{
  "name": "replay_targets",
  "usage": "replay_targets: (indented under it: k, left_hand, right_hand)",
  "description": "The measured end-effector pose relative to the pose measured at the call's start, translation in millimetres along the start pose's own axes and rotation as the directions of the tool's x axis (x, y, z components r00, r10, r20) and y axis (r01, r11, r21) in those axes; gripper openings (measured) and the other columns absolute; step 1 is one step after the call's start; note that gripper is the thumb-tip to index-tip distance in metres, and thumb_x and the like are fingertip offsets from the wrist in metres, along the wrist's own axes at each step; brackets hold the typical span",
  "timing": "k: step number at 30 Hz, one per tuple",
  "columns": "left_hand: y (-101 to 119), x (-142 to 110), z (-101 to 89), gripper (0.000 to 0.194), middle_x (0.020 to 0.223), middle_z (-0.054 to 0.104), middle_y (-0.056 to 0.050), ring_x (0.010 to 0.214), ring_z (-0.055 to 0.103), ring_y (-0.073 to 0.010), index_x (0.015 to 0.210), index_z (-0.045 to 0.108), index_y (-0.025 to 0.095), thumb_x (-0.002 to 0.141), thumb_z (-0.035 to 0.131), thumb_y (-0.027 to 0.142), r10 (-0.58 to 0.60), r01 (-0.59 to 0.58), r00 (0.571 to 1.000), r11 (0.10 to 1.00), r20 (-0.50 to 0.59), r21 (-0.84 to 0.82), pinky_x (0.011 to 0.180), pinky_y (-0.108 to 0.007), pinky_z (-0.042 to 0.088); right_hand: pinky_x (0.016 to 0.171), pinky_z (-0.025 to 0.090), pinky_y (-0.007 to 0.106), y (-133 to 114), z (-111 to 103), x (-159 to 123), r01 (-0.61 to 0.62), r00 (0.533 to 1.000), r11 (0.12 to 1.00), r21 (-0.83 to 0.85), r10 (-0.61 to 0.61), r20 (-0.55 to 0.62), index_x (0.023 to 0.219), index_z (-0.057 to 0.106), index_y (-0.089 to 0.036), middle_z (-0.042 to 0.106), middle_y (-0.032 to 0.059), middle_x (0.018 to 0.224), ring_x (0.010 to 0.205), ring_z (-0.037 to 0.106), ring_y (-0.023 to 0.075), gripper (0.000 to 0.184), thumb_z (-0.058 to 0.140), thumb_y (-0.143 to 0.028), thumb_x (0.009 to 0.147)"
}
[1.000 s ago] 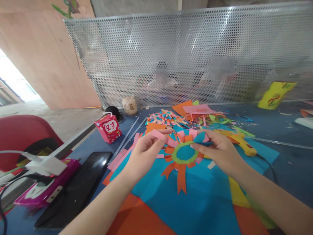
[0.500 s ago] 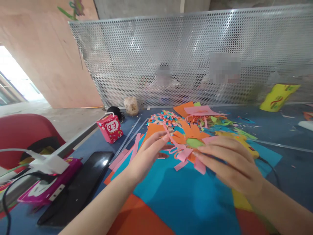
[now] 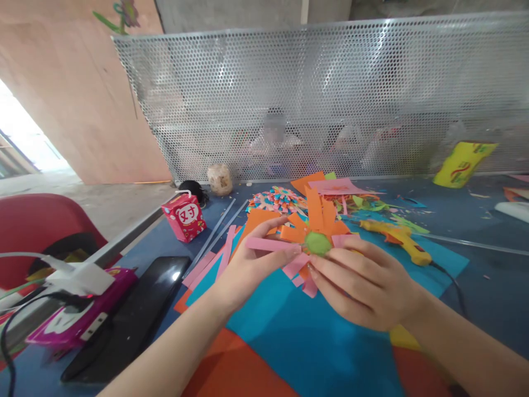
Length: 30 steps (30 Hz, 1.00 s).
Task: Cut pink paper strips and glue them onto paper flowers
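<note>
Over the blue sheets, both hands meet at a flower with orange and pink strip petals and a round green centre. My left hand is closed, with a pink strip pinched at the flower's left side, close to the green centre. My right hand grips the flower from the right, fingertips at the lower edge of the centre. Behind my right hand lies a yellow glue gun on blue sheet material.
A black phone, a purple power strip and a red drink box stand at left. Clear glue sticks, a pile of coloured pieces and a yellow packet lie toward the perforated metal screen.
My left hand has moved right to the flower's centre, and the pink strip now lies across its fingers. The flower has turned to face me more, and my right hand has shifted left with it.
</note>
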<state>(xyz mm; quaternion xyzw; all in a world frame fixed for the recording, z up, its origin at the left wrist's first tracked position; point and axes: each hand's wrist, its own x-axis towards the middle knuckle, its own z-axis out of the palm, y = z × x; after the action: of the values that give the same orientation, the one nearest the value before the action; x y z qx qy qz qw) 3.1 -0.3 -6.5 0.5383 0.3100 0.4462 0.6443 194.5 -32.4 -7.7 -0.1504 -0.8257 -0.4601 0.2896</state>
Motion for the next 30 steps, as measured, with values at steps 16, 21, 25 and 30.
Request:
replay_targets:
  k: [16,21,25,30]
  left_hand:
    - [-8.9,3.3,2.6,0.045,0.074,0.064,0.000,0.074,0.062,-0.0151,0.109,0.051,0.021,0.067,0.065,0.023,0.065,-0.060,0.994,0.997,-0.088,0.058,0.070,-0.027,0.046]
    - [-9.5,3.5,2.7,0.042,0.073,0.064,0.001,0.074,0.062,-0.0146,0.107,0.052,0.021,0.067,0.065,0.022,0.062,-0.056,0.993,0.997,-0.098,0.057,0.070,-0.026,0.046]
    - [-8.7,3.3,3.1,0.042,0.073,0.063,0.001,0.074,0.061,-0.0147,0.106,0.052,0.022,0.067,0.065,0.022,0.040,-0.036,0.993,0.999,-0.113,0.040,0.071,-0.027,0.045]
    - [-6.7,3.4,5.0,0.039,0.072,0.062,0.001,0.073,0.059,-0.0142,0.105,0.053,0.020,0.067,0.062,0.019,0.016,-0.014,0.990,1.000,-0.143,0.012,0.067,-0.025,0.044]
  right_hand:
    - [0.068,0.050,0.039,-8.1,5.0,4.8,0.016,1.000,0.999,-0.029,-0.016,-0.007,0.075,0.062,-0.021,0.067,0.0006,0.084,0.074,0.058,0.0170,0.014,0.051,-0.016,0.080]
    - [0.069,0.049,0.037,-8.0,5.1,6.1,0.012,1.000,0.999,-0.047,-0.012,-0.006,0.073,0.062,-0.023,0.067,-0.0009,0.083,0.074,0.057,0.0155,0.017,0.049,-0.016,0.081]
    - [0.066,0.048,0.037,-7.6,5.3,6.5,0.030,1.000,0.998,-0.047,-0.030,-0.001,0.074,0.062,-0.022,0.066,-0.0004,0.084,0.073,0.056,0.0162,0.016,0.049,-0.016,0.081]
    - [0.069,0.046,0.038,-8.0,5.4,5.6,0.030,0.999,0.998,-0.047,-0.030,0.010,0.074,0.061,-0.022,0.065,0.0011,0.086,0.075,0.055,0.0163,0.016,0.048,-0.017,0.081]
